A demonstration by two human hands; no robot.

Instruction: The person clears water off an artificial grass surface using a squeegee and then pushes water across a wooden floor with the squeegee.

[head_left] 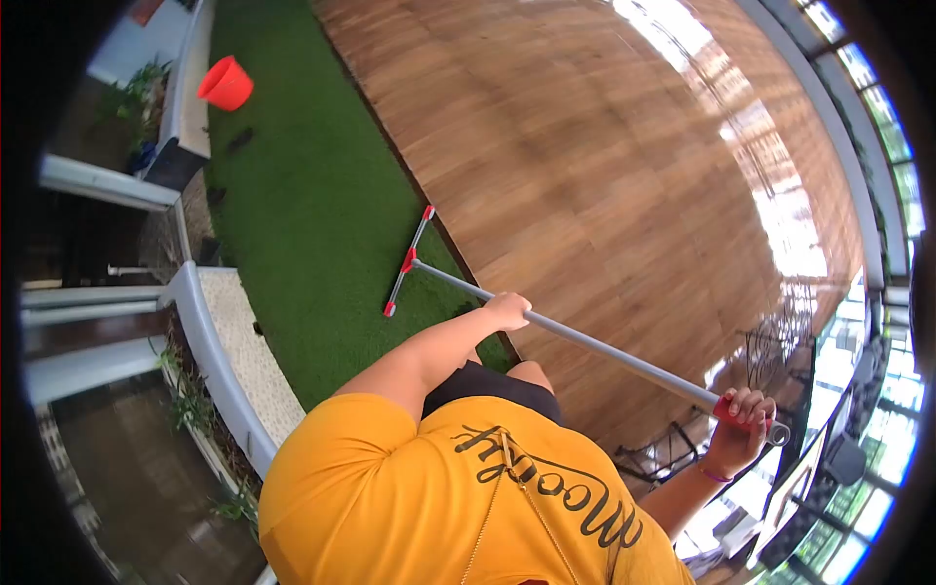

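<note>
A long grey pole [624, 357] with a red-and-grey squeegee head [409, 259] runs from the green turf to the lower right. My left hand [508, 311] is wrapped round the pole's middle, in front of my yellow shirt. At the far end, my right hand [746, 419] is closed round the red grip, close to the pole's hollow tip. The squeegee head lies over the turf, near its border with the wooden floor.
An orange-red bucket [226, 84] is on the green turf [302, 156] at the upper left. Brown wooden floor [565, 146] spreads to the right. A white ledge [239, 331] with plants runs along the left. Dark metal furniture is at the lower right.
</note>
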